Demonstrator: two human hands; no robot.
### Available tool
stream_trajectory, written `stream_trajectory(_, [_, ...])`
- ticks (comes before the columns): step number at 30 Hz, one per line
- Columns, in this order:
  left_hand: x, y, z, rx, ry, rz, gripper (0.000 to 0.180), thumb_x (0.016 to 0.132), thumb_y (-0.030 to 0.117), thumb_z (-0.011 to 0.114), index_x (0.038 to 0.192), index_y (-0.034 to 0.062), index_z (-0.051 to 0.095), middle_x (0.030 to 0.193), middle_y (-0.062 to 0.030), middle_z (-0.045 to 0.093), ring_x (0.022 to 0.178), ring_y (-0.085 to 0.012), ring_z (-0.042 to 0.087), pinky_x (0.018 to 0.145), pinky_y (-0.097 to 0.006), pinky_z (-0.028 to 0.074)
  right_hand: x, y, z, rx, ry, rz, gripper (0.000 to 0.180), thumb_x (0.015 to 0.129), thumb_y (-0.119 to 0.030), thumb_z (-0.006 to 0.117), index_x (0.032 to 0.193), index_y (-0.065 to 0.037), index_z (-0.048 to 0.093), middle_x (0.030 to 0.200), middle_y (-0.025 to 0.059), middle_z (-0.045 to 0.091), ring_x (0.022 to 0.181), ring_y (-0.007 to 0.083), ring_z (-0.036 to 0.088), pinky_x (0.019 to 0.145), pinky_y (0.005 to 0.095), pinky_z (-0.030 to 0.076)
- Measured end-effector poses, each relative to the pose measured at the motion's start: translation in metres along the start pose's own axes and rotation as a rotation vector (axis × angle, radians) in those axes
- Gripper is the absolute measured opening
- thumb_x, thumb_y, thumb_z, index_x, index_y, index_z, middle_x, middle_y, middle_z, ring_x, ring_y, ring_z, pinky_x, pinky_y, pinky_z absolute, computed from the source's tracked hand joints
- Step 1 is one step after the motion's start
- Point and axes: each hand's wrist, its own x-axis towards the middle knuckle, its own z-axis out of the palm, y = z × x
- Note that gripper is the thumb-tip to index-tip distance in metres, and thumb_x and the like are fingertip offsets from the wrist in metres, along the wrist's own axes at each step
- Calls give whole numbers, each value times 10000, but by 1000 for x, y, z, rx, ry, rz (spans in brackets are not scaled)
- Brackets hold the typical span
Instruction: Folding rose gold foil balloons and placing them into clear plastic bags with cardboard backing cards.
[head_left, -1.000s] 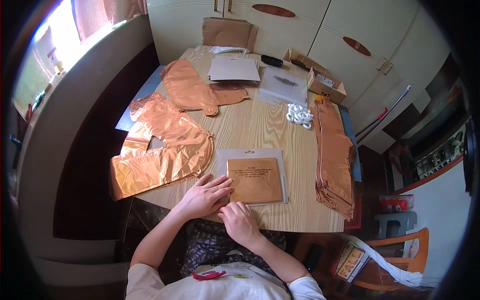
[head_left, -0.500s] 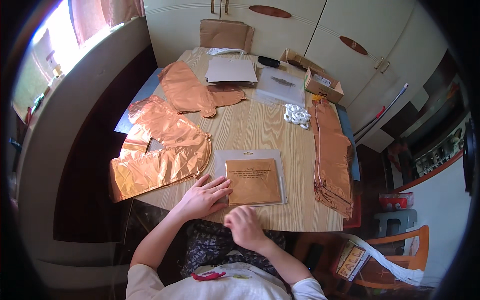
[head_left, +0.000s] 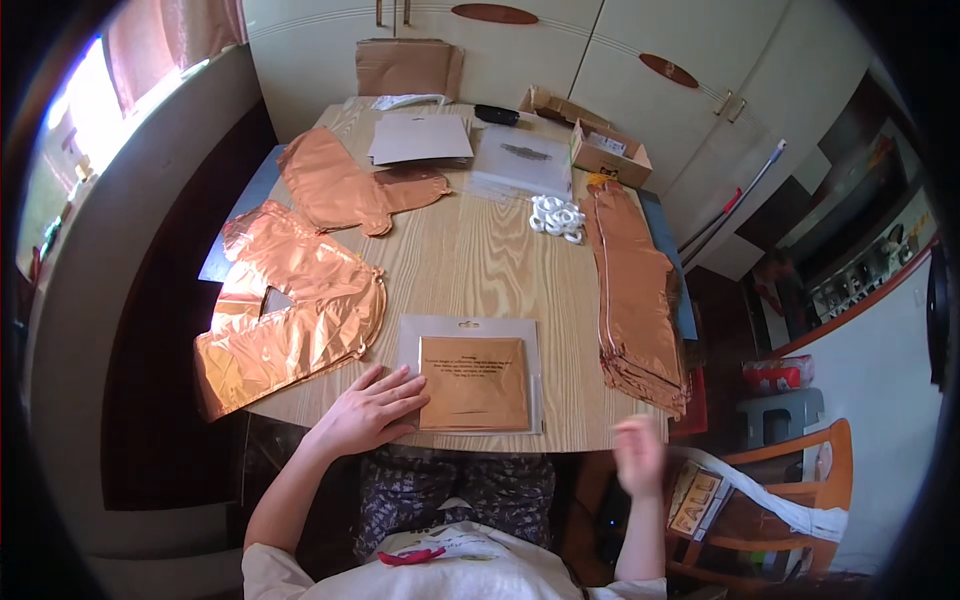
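A clear plastic bag with a hang hole lies near the table's front edge. Inside it is a folded copper-coloured foil sheet, and dark print shows over it. My left hand is open, palm down, its fingers stretched onto the bag's left edge. Off to the right, my right hand is raised at the front right corner of the table, apart from the bag. Motion smears its fingers, so whether it holds anything does not show. Flat copper foil balloons lie left of the bag.
More foil balloons lie at the far left, and a long stack of them runs along the right edge. White rings, grey-white cards, clear bags and an open box sit farther back. A wooden chair stands at right.
My right hand has moved right, away from the bag's lower edge to the table corner. My left hand stays on the bag. The whole view has shifted slightly.
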Motion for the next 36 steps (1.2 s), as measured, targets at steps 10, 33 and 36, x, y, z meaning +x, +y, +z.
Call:
stream_trajectory(10, [-33,28,2,156,97,144,519,811,357,741,1250,119,600,1264,-37,609,1220,-215,560,1032,-436,431,20,-25,54,-649,-528,-464,662,698,-421,801,1252,-117,607,1343,1,601,822,157,702,690,270,573])
stream_trajectory(33, [-17,31,35,40,555,-126,110,718,61,713,779,99,629,815,-19,682,743,-187,650,755,-356,428,9,-23,91,-454,-46,-406,100,800,-142,746,821,-115,652,897,7,738,652,187,692,543,304,544])
stream_trajectory(36, [-10,33,46,63,628,-212,132,684,67,705,727,96,583,746,-26,621,680,-209,598,728,-371,416,7,-28,98,-442,-19,-332,139,786,-84,743,761,-87,605,818,69,733,623,233,694,553,329,560])
